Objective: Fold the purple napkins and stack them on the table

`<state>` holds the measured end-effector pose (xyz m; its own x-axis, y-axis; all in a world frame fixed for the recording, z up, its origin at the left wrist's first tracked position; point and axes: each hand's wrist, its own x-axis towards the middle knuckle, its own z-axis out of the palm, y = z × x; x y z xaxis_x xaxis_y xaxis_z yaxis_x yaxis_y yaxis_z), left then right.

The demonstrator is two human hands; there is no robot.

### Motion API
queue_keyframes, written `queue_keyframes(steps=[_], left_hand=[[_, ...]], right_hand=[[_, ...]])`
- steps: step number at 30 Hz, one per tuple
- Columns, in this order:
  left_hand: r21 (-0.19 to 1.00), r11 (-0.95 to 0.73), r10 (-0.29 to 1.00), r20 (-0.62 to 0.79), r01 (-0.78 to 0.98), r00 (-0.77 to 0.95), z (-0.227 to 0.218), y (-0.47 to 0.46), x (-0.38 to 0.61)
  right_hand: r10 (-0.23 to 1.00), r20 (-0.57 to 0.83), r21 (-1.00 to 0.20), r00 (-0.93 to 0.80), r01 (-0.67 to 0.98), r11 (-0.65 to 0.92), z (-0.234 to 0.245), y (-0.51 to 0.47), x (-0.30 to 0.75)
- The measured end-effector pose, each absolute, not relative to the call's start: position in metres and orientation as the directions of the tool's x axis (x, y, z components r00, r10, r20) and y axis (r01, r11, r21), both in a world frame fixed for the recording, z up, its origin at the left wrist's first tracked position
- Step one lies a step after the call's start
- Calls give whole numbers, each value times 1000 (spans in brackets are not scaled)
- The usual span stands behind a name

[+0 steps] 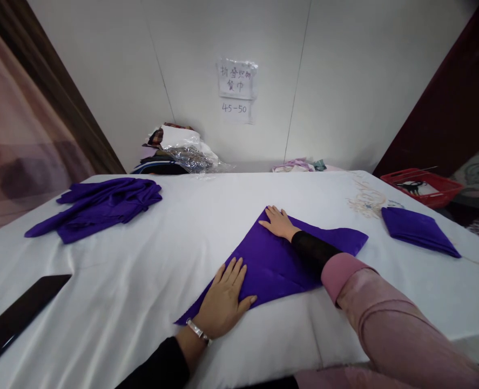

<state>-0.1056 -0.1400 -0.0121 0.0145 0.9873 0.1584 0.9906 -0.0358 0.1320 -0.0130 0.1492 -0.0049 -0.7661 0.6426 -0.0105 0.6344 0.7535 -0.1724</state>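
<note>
A purple cloth napkin (271, 265) lies on the white-covered table in front of me, folded into a triangle with its top corner pointing away. My left hand (225, 300) is flat on its left part, fingers stretched out and thumb apart. A silver bracelet (198, 331) circles that wrist. Near the far corner, my right hand (278, 222) presses down on the cloth with its fingers extended. The right forearm crosses over the napkin and hides part of its right side. Both hands are open and grip nothing.
Crumpled purple cloths (105, 208) lie at the left, and a stack of folded purple napkins (419, 231) at the right. A dark flat object (18, 319) rests at the near left. Beyond the right edge is a red basket (445, 190); clothes and clear plastic (186, 146) sit by the wall.
</note>
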Motion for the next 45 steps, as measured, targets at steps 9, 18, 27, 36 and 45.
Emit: queue_keyframes(steps=[9,18,27,36,45], left_hand=[[131,-61,983,180,989,37,-13,-144,-106],[93,-69,977,207,993,48,-13,-143,-107],[9,-81,966,247,997,76,-17,-136,-110],[-4,-87,961,264,996,85,-21,-134,-115],[-32,-85,965,248,996,90,-23,-133,-118]], right_hand=[[619,-46,-191,-784,615,765,-10,150,-10],[575,-50,-258,-817,567,783,16,112,0],[458,-39,-332,-888,444,832,20,21,72],[609,-27,-239,-793,597,766,6,38,124],[758,-30,-200,-651,747,634,-2,64,175]])
